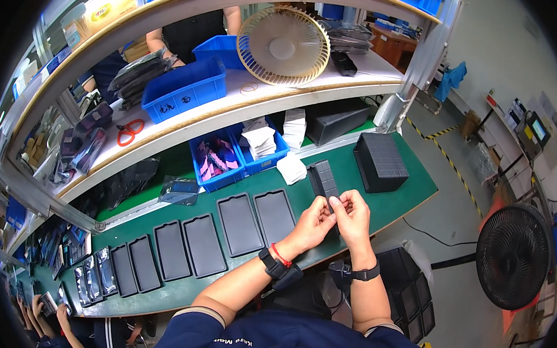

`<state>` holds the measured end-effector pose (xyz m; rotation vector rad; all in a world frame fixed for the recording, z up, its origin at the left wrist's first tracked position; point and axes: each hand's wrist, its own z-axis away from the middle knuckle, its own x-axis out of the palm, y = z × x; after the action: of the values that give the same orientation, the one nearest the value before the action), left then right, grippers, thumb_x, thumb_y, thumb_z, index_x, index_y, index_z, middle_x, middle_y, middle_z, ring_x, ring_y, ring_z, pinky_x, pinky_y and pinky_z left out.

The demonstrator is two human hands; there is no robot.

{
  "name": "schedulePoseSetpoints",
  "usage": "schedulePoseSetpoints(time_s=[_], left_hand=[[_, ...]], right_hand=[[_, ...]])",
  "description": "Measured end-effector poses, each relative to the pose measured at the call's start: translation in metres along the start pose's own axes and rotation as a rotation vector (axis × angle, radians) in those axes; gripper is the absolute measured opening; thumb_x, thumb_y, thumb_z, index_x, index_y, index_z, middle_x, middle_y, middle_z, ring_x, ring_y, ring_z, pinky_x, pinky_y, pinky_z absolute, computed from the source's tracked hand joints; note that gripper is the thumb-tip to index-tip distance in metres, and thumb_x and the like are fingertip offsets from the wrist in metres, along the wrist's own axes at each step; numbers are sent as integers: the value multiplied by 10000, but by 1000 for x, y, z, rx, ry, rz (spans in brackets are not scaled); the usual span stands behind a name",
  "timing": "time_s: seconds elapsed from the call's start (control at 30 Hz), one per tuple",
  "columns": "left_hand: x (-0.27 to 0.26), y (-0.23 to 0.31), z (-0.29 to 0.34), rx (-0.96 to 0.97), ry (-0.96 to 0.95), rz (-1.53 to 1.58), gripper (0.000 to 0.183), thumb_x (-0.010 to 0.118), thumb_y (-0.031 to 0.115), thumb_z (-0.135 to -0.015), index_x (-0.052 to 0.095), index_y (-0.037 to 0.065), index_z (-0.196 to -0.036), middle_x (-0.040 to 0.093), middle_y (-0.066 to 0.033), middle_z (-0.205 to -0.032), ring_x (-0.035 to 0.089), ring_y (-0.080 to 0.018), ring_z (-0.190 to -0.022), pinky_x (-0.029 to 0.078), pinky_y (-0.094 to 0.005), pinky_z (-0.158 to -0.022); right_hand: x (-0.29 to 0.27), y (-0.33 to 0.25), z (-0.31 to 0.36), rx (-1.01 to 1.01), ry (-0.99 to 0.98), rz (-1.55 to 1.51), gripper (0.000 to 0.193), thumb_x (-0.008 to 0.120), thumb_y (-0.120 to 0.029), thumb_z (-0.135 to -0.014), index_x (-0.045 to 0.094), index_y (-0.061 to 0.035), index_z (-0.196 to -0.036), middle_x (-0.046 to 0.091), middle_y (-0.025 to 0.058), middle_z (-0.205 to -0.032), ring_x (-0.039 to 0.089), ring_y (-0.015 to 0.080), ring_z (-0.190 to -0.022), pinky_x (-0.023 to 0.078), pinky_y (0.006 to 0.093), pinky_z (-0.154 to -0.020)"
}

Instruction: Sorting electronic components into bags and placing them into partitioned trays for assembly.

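My left hand (312, 224) and my right hand (352, 218) come together over the near edge of the green table. Both have their fingers closed in a pinch at the near end of a narrow, dark grey stack of plastic trays (323, 178). My fingers cover that end, so how many trays they grip cannot be seen. Just left of the stack's far end sits a pile of white pads (291, 168). Single shallow black trays, such as this tray (274, 216), lie in a row along the table to the left.
A tall stack of black trays (380, 162) stands at the back right of the green table (411, 198). Blue bins (217, 160) hold pink-purple packets and white pads. Above them runs a shelf with a fan (283, 47). Other people's hands (44, 306) work at the far left.
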<state>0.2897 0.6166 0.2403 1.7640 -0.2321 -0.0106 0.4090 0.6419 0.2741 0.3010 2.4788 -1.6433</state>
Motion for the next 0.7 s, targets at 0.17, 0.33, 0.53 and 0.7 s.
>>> schedulePoseSetpoints(time_s=[0.17,0.33,0.53,0.7], left_hand=[[-1,19,10,-127,5,-73,196,522,154,-942,478,43,-787,552,-8,-711,551,-64,-636,487,-221,-573],[0,18,11,-184,101,91,207,558,136,-910,480,49,-739,532,0,-609,550,-71,-515,484,-218,-455],[-9,7,-15,-433,105,-154,264,580,132,-828,481,40,-602,563,-56,-561,591,-149,-468,481,-268,-423],[-27,-6,-20,-672,46,-439,205,576,153,-853,524,-2,-729,593,-92,-601,612,-187,-466,484,-299,-381]], right_hand=[[-8,-3,11,41,-94,-17,179,649,-107,-848,528,-51,-729,500,-49,-672,423,18,-609,351,193,-521],[-33,16,5,156,58,-166,147,626,-105,-867,563,-51,-746,472,-75,-682,400,22,-635,342,196,-560],[-79,34,0,346,27,-379,145,589,-147,-903,559,-68,-786,503,-66,-706,428,24,-645,360,189,-592],[-72,29,6,382,-16,-403,133,558,-154,-921,560,-56,-831,505,-61,-754,446,27,-723,381,198,-672]])
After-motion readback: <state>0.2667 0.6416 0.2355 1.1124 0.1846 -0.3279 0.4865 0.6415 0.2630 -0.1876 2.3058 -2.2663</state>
